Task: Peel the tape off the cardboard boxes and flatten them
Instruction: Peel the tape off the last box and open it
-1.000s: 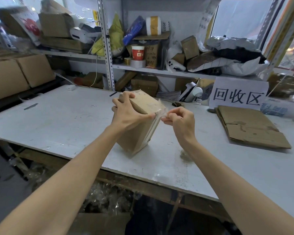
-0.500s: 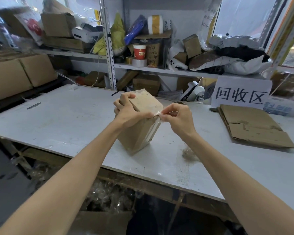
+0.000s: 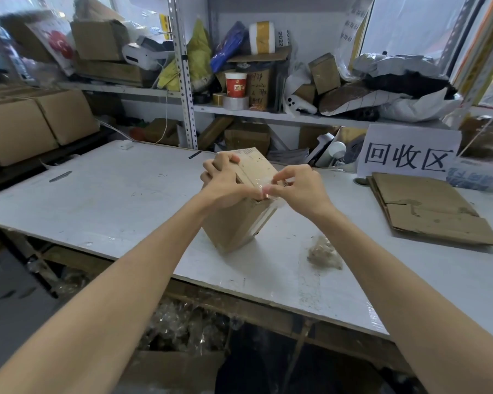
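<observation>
— Which step is this?
— Peeling, I judge. On the white bench (image 3: 125, 200) the cardboard box (image 3: 234, 226) stands tipped on a lower edge, its top flaps closed. The left hand (image 3: 225, 186) grips its top, fingers curled over the far edge. The right hand (image 3: 299, 189) pinches the clear tape (image 3: 264, 184) at the near top corner.
— And the next move?
— Probably a steady pull along the seam while the left hand braces. The film looks thin and could tear short. Flattening comes after.
— Anything in the way?
— Little. Flattened cardboard (image 3: 427, 211) lies well apart on the right, below a paper sign (image 3: 407, 155). A crumpled wad of tape (image 3: 323, 253) sits near the box, on its right.
</observation>
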